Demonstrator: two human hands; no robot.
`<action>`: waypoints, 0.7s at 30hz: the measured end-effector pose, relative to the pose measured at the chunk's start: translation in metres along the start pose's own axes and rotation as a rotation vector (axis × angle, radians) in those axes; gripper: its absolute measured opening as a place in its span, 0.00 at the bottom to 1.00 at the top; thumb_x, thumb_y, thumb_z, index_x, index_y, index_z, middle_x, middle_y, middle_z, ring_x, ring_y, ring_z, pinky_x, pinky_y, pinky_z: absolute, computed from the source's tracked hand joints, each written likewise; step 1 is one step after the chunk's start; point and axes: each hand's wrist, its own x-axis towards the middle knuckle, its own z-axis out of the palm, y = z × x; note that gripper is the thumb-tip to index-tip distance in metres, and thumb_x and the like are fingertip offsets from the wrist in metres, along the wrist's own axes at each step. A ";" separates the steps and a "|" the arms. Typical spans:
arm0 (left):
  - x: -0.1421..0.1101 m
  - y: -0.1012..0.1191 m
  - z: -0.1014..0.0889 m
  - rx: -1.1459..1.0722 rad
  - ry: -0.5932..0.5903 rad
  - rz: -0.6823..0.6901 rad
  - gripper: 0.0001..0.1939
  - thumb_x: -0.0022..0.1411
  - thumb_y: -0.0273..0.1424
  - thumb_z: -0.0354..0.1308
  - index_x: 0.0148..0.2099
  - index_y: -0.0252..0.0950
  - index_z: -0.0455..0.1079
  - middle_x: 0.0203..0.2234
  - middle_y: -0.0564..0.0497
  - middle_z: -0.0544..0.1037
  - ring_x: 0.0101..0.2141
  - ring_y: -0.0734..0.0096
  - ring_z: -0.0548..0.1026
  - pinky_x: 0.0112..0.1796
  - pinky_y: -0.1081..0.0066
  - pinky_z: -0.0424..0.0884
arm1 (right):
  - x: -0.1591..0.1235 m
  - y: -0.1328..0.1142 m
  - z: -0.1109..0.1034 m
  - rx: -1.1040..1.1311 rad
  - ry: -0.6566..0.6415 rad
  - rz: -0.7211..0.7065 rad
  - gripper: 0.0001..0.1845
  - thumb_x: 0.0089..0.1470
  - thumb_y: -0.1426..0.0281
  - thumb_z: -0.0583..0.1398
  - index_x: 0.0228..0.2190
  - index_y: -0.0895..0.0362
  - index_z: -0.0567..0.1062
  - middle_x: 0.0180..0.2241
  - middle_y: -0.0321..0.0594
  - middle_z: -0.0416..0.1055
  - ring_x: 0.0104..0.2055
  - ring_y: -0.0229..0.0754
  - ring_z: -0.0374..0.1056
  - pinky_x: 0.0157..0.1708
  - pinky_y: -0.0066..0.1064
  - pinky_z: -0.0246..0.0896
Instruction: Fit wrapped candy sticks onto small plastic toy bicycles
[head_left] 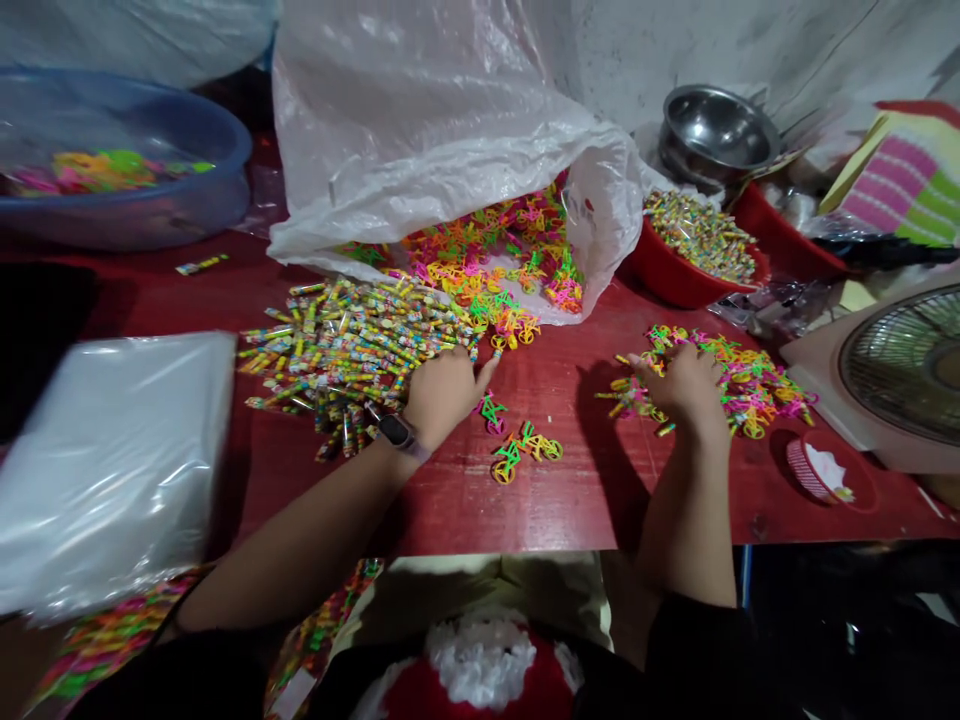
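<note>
My left hand [444, 392], with a dark band at the wrist, rests at the right edge of a heap of small printed wrapped tubes [352, 340]. Its thumb sticks out sideways; the other fingers are partly hidden among the tubes. My right hand [681, 385] reaches over a pile of colourful plastic toy bicycles [750, 385], thumb apart from the fingers. A few tubes [621, 392] lie beside that thumb. Between the hands, several loose toy bicycles [525, 450] lie on the red table [577, 510].
An open plastic bag [450, 150] spills toy bicycles at the back. A red bowl [679, 265] holds more tubes. A fan [900, 360] and a small basket [814, 470] stand right; clear plastic bags [127, 450] and a blue basin [180, 215] are left.
</note>
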 end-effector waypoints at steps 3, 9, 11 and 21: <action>0.009 0.003 0.012 0.017 -0.026 -0.022 0.37 0.71 0.56 0.43 0.46 0.24 0.73 0.35 0.30 0.81 0.36 0.49 0.82 0.34 0.64 0.73 | -0.004 -0.029 0.029 -0.038 -0.035 -0.169 0.14 0.57 0.57 0.67 0.38 0.53 0.74 0.44 0.52 0.72 0.52 0.57 0.65 0.54 0.52 0.57; 0.010 0.006 0.018 0.044 -0.116 0.104 0.24 0.73 0.38 0.46 0.48 0.20 0.73 0.37 0.27 0.80 0.42 0.44 0.83 0.38 0.61 0.76 | -0.008 -0.100 0.137 0.179 -0.343 -0.316 0.16 0.58 0.63 0.66 0.44 0.56 0.71 0.35 0.45 0.74 0.35 0.46 0.66 0.40 0.36 0.59; 0.007 0.001 0.016 0.047 -0.153 0.176 0.20 0.72 0.34 0.48 0.47 0.21 0.74 0.37 0.28 0.81 0.43 0.45 0.83 0.39 0.61 0.76 | -0.002 -0.102 0.159 0.216 -0.364 -0.253 0.18 0.56 0.66 0.66 0.46 0.57 0.70 0.31 0.39 0.73 0.31 0.43 0.65 0.36 0.33 0.56; 0.005 -0.012 0.014 -0.120 -0.148 0.200 0.17 0.74 0.35 0.46 0.49 0.26 0.69 0.38 0.33 0.81 0.40 0.53 0.83 0.40 0.63 0.76 | 0.013 -0.057 0.121 0.849 -0.537 0.322 0.12 0.50 0.62 0.65 0.33 0.55 0.70 0.18 0.27 0.63 0.17 0.33 0.52 0.21 0.28 0.42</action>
